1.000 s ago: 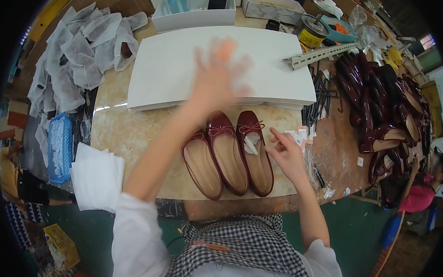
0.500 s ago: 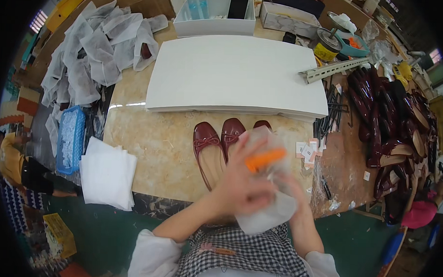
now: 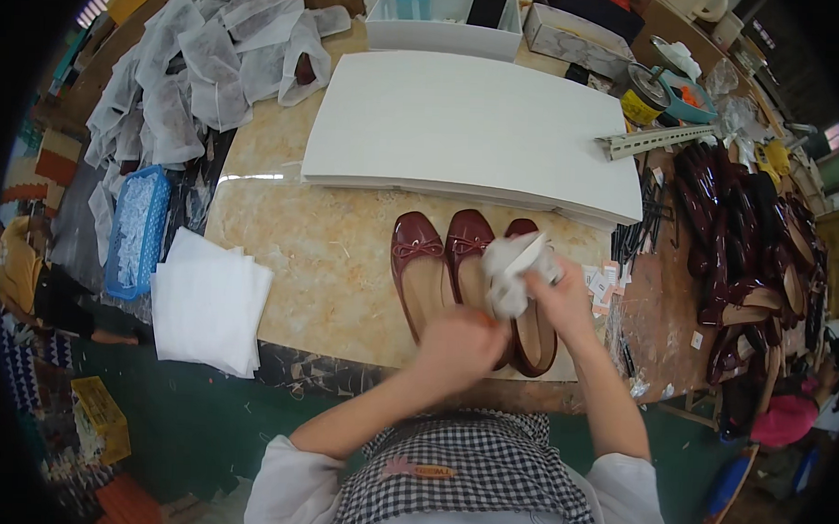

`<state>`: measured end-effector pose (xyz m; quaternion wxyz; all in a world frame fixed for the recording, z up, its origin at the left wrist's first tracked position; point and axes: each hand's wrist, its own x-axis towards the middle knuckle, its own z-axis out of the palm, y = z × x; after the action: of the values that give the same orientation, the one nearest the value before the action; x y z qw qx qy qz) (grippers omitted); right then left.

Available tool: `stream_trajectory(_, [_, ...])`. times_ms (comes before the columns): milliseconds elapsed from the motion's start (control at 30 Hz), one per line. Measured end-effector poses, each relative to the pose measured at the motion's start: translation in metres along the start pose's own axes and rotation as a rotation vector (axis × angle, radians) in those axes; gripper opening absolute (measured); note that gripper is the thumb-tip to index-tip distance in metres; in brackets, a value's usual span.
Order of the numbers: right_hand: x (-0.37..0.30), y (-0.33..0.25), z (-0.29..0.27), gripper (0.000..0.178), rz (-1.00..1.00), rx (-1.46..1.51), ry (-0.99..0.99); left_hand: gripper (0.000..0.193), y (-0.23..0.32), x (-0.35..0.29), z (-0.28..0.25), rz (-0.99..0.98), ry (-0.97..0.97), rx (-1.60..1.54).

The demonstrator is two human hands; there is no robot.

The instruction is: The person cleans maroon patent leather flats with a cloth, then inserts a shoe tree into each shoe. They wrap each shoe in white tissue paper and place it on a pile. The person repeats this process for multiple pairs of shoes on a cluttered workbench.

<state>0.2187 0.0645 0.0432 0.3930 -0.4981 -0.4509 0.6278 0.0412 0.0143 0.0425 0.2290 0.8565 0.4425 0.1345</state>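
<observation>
Three burgundy patent ballet flats stand side by side on the worktable, toes pointing away from me: the left shoe [image 3: 415,236], the middle shoe [image 3: 470,230] and the right shoe [image 3: 529,344]. In my right hand [image 3: 566,302], closed above the right shoe, is a crumpled piece of white tissue paper [image 3: 516,265]. It hides part of that shoe. My left hand [image 3: 461,354] is closed over the heels of the left and middle shoes. A bit of something orange shows at its fingers, mostly hidden.
A stack of white sheets [image 3: 470,125] lies beyond the shoes. White cloth pieces [image 3: 210,301] and a blue basket [image 3: 136,234] are at left, below a pile of white shoe bags [image 3: 204,70]. More burgundy shoes [image 3: 748,237] heap at right, beside paper tags [image 3: 603,285].
The translucent white sheet is now a crumpled wad in my right hand, higher over the shoes. My left hand has closed and lowered toward the heels. The view has shifted slightly.
</observation>
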Motion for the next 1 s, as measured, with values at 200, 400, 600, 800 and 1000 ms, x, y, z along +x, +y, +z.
stream_trajectory(200, [0.046,0.044,0.045,0.025,-0.621,-1.454,-0.027,0.024,0.018,-0.010,0.034,0.136,0.058,0.007])
stream_trajectory(400, [0.034,0.019,0.020,0.054,-0.495,-1.096,-0.017,0.026,0.012,-0.011,0.038,0.120,0.106,-0.017])
stream_trajectory(600, [0.063,0.025,0.034,0.061,-0.465,-1.263,0.177,0.029,0.005,0.003,0.023,0.234,-0.028,0.067])
stream_trajectory(800, [-0.007,-0.003,0.007,0.048,-0.563,-0.825,0.137,0.044,-0.106,0.173,-0.065,0.223,0.694,0.504])
stream_trajectory(1000, [-0.070,-0.001,-0.012,0.049,-0.275,-0.695,0.136,0.042,-0.129,0.190,-0.053,0.009,0.669,0.361])
